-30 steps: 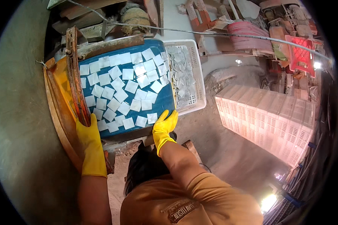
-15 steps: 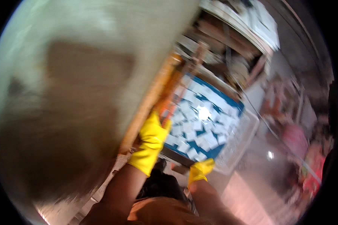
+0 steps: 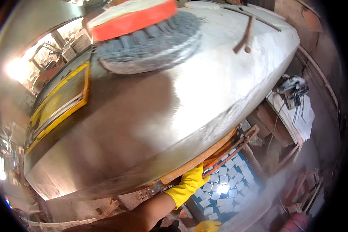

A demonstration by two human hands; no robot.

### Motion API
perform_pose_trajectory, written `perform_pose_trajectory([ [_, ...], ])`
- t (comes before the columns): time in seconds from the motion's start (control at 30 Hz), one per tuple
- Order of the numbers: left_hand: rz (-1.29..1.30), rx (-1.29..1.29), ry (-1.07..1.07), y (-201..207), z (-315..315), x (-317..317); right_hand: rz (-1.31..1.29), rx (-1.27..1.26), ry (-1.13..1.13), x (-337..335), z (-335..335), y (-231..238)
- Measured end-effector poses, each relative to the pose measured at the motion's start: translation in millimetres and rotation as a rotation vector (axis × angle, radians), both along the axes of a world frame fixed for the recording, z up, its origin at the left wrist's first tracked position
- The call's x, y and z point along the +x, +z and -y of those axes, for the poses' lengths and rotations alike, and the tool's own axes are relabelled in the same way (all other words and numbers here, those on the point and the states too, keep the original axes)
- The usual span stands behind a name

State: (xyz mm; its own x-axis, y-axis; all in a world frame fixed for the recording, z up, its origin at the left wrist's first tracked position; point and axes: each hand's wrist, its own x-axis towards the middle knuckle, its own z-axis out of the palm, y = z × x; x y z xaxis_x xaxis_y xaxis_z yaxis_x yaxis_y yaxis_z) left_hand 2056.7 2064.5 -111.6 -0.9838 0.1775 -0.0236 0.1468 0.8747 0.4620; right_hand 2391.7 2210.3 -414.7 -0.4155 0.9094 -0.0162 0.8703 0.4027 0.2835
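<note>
My left hand (image 3: 187, 186), in a yellow rubber glove, is closed around the end of an orange-red bar (image 3: 224, 154) beneath the edge of a big pale slab (image 3: 143, 131). Beside it lies a blue shallow tray or panel (image 3: 199, 201) covered with small white square pieces (image 3: 224, 179), with a bright glint on it. My right hand (image 3: 208, 226), gloved in yellow too, is at that panel's near corner, cut off by the lower picture edge; its grip is hidden. A large brush (image 3: 135, 25) with an orange-red body and grey bristles looms over the slab, slightly blurred.
A yellow-edged frame (image 3: 60, 104) lies on the slab's left part. Rusty metal pieces (image 3: 243, 34) rest on its far side. At right, a power tool (image 3: 294, 91) sits on a white board (image 3: 297, 120), its cord trailing. A pink bundle (image 3: 295, 222) is at lower right.
The view has swung up and left, bringing the whole slab and the brush into sight. Both hands now appear lower in the picture, still beside the blue panel.
</note>
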Motion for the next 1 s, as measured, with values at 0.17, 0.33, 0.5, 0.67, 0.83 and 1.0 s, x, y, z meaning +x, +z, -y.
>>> perform_pose_trajectory([
  [0.17, -0.144, -0.044, -0.081, -11, -1, 13, 0.968, -0.513, 0.585, -89, 15, 213],
  [0.33, -0.185, -0.021, -0.100, -10, 2, 56, 1.097, -0.560, 0.722, -89, 10, 222],
  [0.5, -0.128, 0.160, -0.131, -3, 21, 100, 1.032, -0.517, 0.798, -83, 10, 200],
  [0.67, -0.065, 0.467, -0.259, 25, 53, 159, 0.908, -0.453, 0.851, -75, 5, 178],
  [0.83, -0.239, 0.390, -0.139, 2, 150, 268, 0.742, -0.387, 0.898, -58, -6, 159],
  [1.0, 0.427, 0.165, 0.555, -110, 288, 484, 0.500, -0.405, 0.817, -28, -45, 148],
])
